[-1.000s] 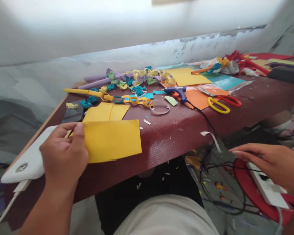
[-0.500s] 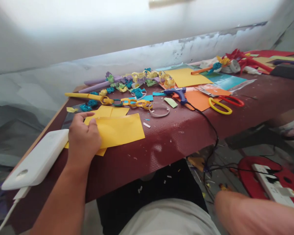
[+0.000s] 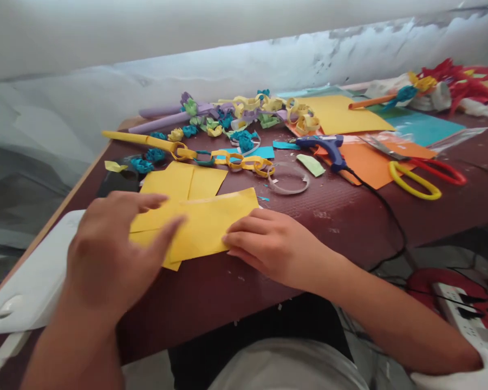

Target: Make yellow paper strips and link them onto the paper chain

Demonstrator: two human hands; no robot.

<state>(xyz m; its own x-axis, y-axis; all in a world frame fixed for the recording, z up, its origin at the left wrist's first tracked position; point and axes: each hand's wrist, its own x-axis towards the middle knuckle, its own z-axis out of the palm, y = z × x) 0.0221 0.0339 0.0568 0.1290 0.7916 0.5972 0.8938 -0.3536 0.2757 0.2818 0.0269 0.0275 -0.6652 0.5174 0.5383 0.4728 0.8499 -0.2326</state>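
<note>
A strip of yellow paper (image 3: 211,222) lies near the table's front edge, over other yellow paper pieces (image 3: 174,181). My right hand (image 3: 276,244) has its fingers closed on the right end of the strip. Over the left end hovers my left hand (image 3: 114,254), thumb and fingers spread apart, slightly blurred, holding nothing. Just behind the papers runs a chain of yellow and teal paper loops (image 3: 227,160), joined to a rolled yellow paper stick (image 3: 136,140).
A white power bank (image 3: 36,276) with a cable lies at the left. Behind are a blue glue gun (image 3: 325,146), scissors (image 3: 418,176), a clear tape ring (image 3: 288,181), orange sheets (image 3: 390,165) and crumpled paper flowers (image 3: 244,141). A power strip (image 3: 459,309) sits below, right.
My right hand has come up from the lower right onto the strip's right end. My left hand has let go of the paper and opened. The view has shifted.
</note>
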